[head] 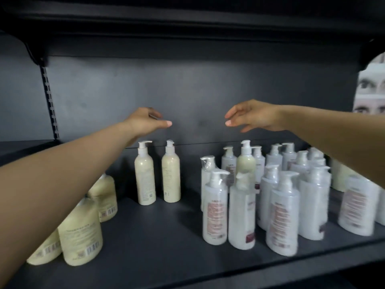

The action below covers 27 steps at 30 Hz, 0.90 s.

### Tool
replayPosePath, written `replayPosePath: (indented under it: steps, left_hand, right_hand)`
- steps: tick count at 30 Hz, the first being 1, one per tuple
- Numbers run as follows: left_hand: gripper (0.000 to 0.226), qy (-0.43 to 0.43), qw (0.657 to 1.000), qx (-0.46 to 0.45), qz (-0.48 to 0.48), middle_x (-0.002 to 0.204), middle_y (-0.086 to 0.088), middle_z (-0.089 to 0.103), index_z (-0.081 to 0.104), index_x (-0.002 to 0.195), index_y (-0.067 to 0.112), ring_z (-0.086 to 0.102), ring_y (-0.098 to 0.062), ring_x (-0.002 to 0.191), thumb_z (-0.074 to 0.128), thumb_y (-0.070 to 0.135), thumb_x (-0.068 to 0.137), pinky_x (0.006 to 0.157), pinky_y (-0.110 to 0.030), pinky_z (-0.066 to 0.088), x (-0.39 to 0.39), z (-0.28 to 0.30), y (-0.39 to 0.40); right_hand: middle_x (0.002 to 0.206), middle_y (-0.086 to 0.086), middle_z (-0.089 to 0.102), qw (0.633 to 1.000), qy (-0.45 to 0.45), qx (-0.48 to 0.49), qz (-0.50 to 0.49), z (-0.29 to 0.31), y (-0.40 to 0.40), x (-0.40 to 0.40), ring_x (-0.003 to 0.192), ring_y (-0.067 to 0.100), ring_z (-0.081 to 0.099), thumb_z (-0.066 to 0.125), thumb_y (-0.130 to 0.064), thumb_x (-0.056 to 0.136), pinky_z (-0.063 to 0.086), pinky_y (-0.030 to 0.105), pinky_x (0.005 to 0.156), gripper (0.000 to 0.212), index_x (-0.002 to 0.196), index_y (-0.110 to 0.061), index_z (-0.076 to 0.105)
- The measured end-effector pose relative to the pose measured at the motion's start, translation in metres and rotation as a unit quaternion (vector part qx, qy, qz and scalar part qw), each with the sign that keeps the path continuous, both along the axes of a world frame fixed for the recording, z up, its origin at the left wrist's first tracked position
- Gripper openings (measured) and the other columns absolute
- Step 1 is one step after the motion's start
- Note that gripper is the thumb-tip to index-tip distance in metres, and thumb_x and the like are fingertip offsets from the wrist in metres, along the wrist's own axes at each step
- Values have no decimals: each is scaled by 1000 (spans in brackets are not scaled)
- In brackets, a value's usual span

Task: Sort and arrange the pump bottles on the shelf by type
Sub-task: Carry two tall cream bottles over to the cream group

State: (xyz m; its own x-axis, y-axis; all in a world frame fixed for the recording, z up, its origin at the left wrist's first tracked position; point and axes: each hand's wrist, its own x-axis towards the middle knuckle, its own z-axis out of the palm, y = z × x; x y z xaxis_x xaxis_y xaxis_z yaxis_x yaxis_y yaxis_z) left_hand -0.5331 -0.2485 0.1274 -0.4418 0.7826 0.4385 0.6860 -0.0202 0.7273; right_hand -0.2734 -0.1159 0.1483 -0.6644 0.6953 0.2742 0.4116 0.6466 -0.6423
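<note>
Two slim cream pump bottles point(145, 174) point(171, 173) stand side by side near the back of the dark shelf point(158, 243). My left hand point(146, 122) hovers just above them, fingers relaxed, holding nothing. My right hand point(252, 115) hangs in the air above a crowd of white plastic-wrapped pump bottles point(280, 213), also empty with loose fingers. One cream bottle point(246, 159) stands among the white ones. Several cream bottles point(80, 230) stand at the left front, partly hidden by my left forearm.
A black upper shelf point(187, 24) overhangs closely. The slotted upright point(50, 101) runs down the back panel at left. More cream and white bottles point(358, 205) sit at the far right under my right arm. A printed poster point(370, 88) shows past the right end.
</note>
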Motion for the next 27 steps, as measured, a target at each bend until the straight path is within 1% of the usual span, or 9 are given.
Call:
replayPosePath:
  steps: [4,7,10,13,16,20,24,27]
  left_hand:
    - [37,-21,999,7,-35,116,-5,62,60,107,19,57,-20,114,74,31,75,104,-37,43,52,-3,11]
    - [41,-27,998,3,-58,117,-5,62,60,111,18,58,-20,113,75,30,75,101,-35,45,89,-4,27]
    - [46,-32,995,-30,-86,121,-4,57,57,116,19,55,-20,115,75,30,75,95,-30,46,122,-5,42]
    - [52,-31,994,-53,-93,127,-3,53,54,122,18,51,-18,118,75,28,75,90,-27,44,148,-10,64]
    - [58,-16,993,-80,-82,132,-3,49,51,127,18,48,-18,122,75,29,75,90,-27,43,169,-18,89]
    - [66,2,992,-117,-57,139,-4,44,45,133,20,47,-21,124,75,28,75,91,-28,43,191,-24,126]
    - [68,-6,993,-120,-15,139,-8,46,43,136,16,52,-25,118,75,21,76,88,-30,44,206,-29,161]
    - [66,-16,989,-144,12,132,-12,51,41,137,10,53,-23,104,72,13,78,84,-31,43,212,-32,179]
  right_hand:
    - [127,3,58,998,-4,13,-58,3,-4,72,120,18,54,69,-25,84,49,38,99,39,120,-12,60]
    - [125,3,60,996,6,16,-90,4,1,123,119,19,55,70,-26,83,49,39,99,38,117,-14,62]
    - [124,1,60,993,12,18,-117,3,9,168,119,18,55,71,-29,82,49,39,100,37,116,-16,63]
    - [125,0,59,991,19,18,-135,1,24,208,118,18,54,69,-29,83,48,36,98,36,116,-17,63]
    - [124,-1,59,989,30,18,-141,-4,50,243,118,18,54,69,-28,83,49,33,95,32,113,-18,63]
    - [124,0,60,991,25,15,-129,-9,97,283,118,18,54,68,-27,84,48,32,94,35,116,-15,62]
    - [121,1,60,995,15,7,-94,-11,149,315,116,17,55,68,-25,85,48,35,99,33,115,-14,62]
    - [121,3,62,998,6,-5,-69,-12,186,335,115,17,57,69,-24,84,47,37,100,34,115,-14,61]
